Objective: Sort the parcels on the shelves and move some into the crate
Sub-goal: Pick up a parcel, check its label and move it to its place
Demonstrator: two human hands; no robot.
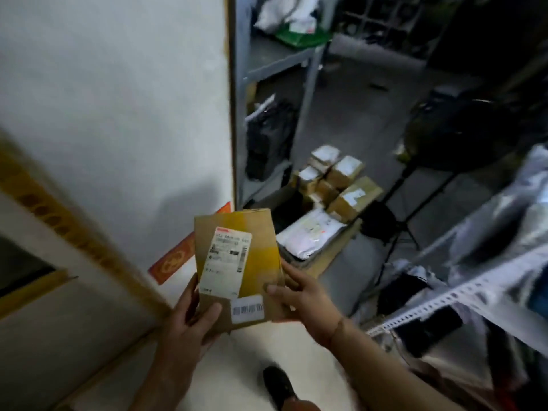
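I hold a flat cardboard parcel [237, 268] in both hands, its face turned up toward me. My left hand [192, 315] grips the lower left corner, thumb pressed on top, fingers curled beneath. My right hand [299, 295] pinches the right edge, thumb on the front, fingers behind. A white shipping label [225, 259] covers the parcel's left half, a small barcode sticker [247, 308] sits near my left thumb, and a band of yellow tape [258, 253] runs down the middle.

Beyond the parcel, past my right hand, an open cardboard crate [326, 256] stands on the floor, holding small taped boxes [335, 179] and a white mailer bag [311, 235]. Above the parcel rises a metal shelf [272, 63] with bagged parcels. To the right of my right arm is a white perforated shelf [444, 298] with more bags. Below my hands, my dark shoe [280, 387] shows on the pale floor.
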